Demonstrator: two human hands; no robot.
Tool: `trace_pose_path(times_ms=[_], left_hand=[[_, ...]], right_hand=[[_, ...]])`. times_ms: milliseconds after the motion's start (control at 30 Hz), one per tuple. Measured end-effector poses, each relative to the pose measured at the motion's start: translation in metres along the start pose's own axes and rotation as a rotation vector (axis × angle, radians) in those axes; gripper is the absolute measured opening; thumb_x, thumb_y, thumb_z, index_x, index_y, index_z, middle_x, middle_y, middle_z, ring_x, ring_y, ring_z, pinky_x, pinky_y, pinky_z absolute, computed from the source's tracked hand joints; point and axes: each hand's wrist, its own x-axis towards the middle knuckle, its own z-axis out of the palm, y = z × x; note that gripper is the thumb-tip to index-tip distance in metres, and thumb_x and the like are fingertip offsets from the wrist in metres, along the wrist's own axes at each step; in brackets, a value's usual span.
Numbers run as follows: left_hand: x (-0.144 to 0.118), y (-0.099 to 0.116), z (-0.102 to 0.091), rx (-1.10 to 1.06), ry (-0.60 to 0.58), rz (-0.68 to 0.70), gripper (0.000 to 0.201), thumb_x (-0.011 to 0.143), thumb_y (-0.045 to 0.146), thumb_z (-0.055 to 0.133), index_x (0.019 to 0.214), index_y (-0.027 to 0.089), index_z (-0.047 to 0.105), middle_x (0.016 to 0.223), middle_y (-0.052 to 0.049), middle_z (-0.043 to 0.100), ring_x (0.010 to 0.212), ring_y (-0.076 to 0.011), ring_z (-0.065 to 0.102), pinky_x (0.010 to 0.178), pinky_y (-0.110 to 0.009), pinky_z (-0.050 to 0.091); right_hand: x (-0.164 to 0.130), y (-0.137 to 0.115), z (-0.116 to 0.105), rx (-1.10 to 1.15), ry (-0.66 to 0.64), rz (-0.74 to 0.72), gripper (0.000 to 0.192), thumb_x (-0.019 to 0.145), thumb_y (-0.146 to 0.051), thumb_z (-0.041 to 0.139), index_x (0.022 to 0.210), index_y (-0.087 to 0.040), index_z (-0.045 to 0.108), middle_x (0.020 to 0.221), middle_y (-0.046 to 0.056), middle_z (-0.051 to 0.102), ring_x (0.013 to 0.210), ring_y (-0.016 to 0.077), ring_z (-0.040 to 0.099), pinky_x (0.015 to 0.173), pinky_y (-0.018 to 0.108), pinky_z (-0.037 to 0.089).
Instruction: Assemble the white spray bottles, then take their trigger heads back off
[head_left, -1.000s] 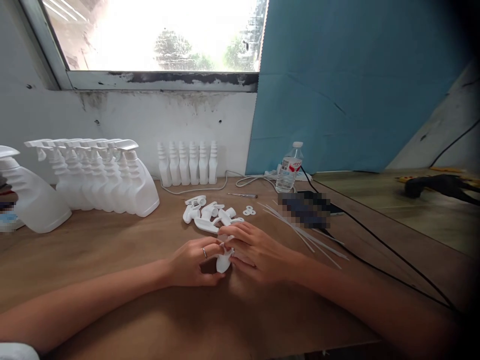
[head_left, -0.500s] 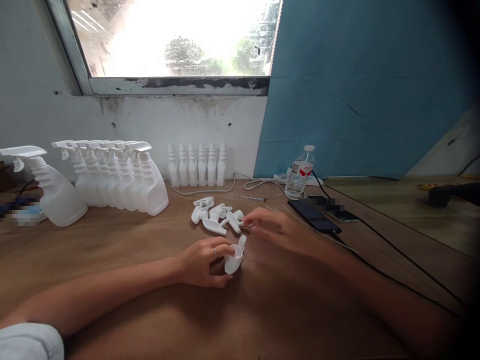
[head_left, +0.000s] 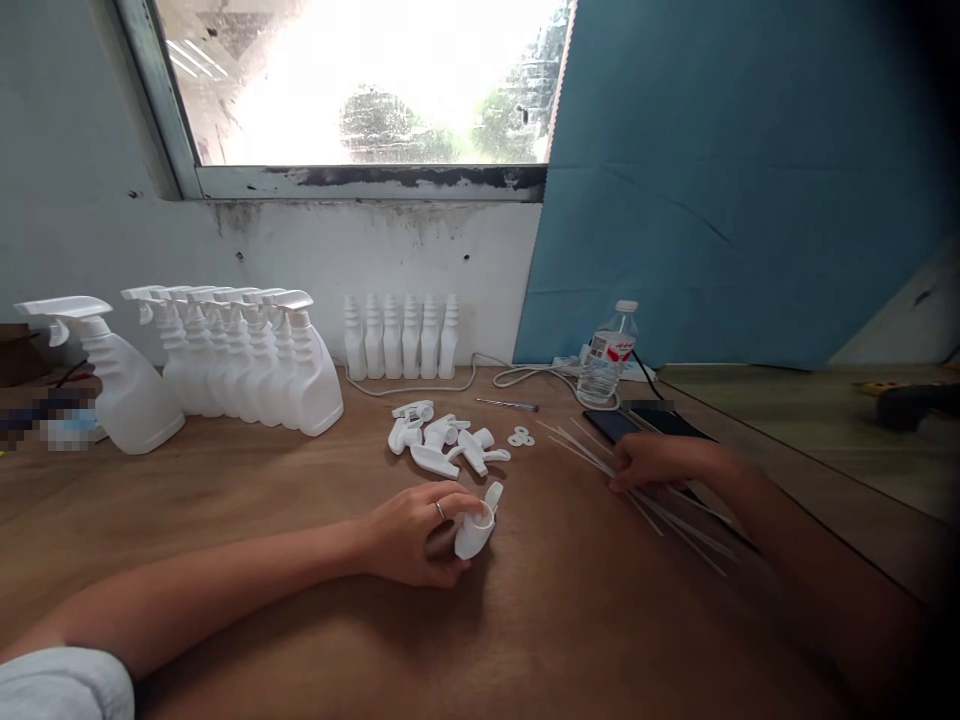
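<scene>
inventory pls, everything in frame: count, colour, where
spray head: 1, white, in the left hand, mid-table
loose spray heads: a small pile, count unclear, white, table centre
washers: a few, white, right of the pile
dip tubes: a bundle, clear-white, under the right hand
trigger spray bottles: a packed row plus one apart at far left, white, left by the wall
small bottles: about 6, white, upright at the wall
water bottle: 1, clear, red label, by the blue panel
phones: 2, black, beside the tubes
screwdriver: 1, thin, behind the pile
cable: 1, white, along the wall
table: 1, brown wood
left hand: gripping the spray head
right hand: on the dip tubes
</scene>
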Motion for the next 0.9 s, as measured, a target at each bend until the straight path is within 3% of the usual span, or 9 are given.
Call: trace_pose_path(times_ms=[233, 433, 567, 733, 800, 900], left_hand=[[0.001, -0.002, 0.001, -0.016, -0.003, 0.009, 0.054, 0.072, 0.027, 0.068, 0.121, 0.019, 0.047, 0.113, -0.011, 0.059, 0.095, -0.0199, 0.061, 0.086, -0.03, 0.05], [0.001, -0.002, 0.001, -0.017, -0.004, 0.017, 0.054, 0.072, 0.027, 0.068, 0.12, 0.019, 0.046, 0.114, -0.01, 0.058, 0.095, -0.0196, 0.06, 0.086, -0.03, 0.05], [0.001, -0.002, 0.002, -0.011, -0.026, 0.012, 0.054, 0.074, 0.028, 0.067, 0.123, 0.019, 0.045, 0.116, -0.011, 0.057, 0.098, -0.0197, 0.06, 0.088, -0.03, 0.049], [0.001, -0.002, 0.001, -0.01, -0.047, -0.025, 0.054, 0.075, 0.029, 0.066, 0.123, 0.019, 0.045, 0.118, -0.011, 0.057, 0.1, -0.0194, 0.06, 0.09, -0.029, 0.048], [0.001, -0.001, 0.0, -0.02, -0.058, -0.045, 0.053, 0.074, 0.029, 0.067, 0.123, 0.019, 0.046, 0.118, -0.01, 0.057, 0.101, -0.0195, 0.059, 0.091, -0.029, 0.048], [0.0, 0.001, -0.002, -0.047, -0.068, -0.121, 0.057, 0.073, 0.029, 0.068, 0.124, 0.02, 0.046, 0.118, -0.008, 0.058, 0.101, -0.0194, 0.059, 0.091, -0.03, 0.047]], right_hand=[[-0.001, -0.005, -0.001, 0.06, -0.078, -0.058, 0.019, 0.072, -0.027, 0.056, 0.059, -0.015, 0.049, 0.055, 0.003, 0.057, 0.044, 0.0101, 0.051, 0.045, 0.022, 0.034], [-0.007, 0.001, -0.008, 0.134, -0.019, -0.121, 0.019, 0.074, -0.028, 0.05, 0.06, -0.016, 0.046, 0.056, 0.003, 0.056, 0.034, 0.0069, 0.044, 0.038, 0.021, 0.028], [-0.006, 0.01, -0.01, 0.19, 0.013, -0.076, 0.018, 0.072, -0.028, 0.053, 0.06, -0.015, 0.048, 0.056, 0.005, 0.058, 0.032, 0.0077, 0.045, 0.035, 0.021, 0.027], [-0.012, 0.008, -0.015, 0.245, 0.128, -0.069, 0.016, 0.08, -0.03, 0.051, 0.075, -0.015, 0.052, 0.059, 0.005, 0.062, 0.028, 0.0062, 0.039, 0.031, 0.02, 0.025], [-0.017, -0.001, -0.016, 0.39, 0.188, -0.169, 0.021, 0.086, -0.038, 0.046, 0.083, -0.016, 0.048, 0.063, 0.005, 0.064, 0.03, 0.0082, 0.045, 0.032, 0.021, 0.028], [-0.024, -0.023, -0.012, 0.681, 0.262, -0.48, 0.034, 0.087, -0.051, 0.05, 0.091, -0.018, 0.042, 0.07, 0.004, 0.065, 0.045, 0.0138, 0.06, 0.042, 0.023, 0.041]])
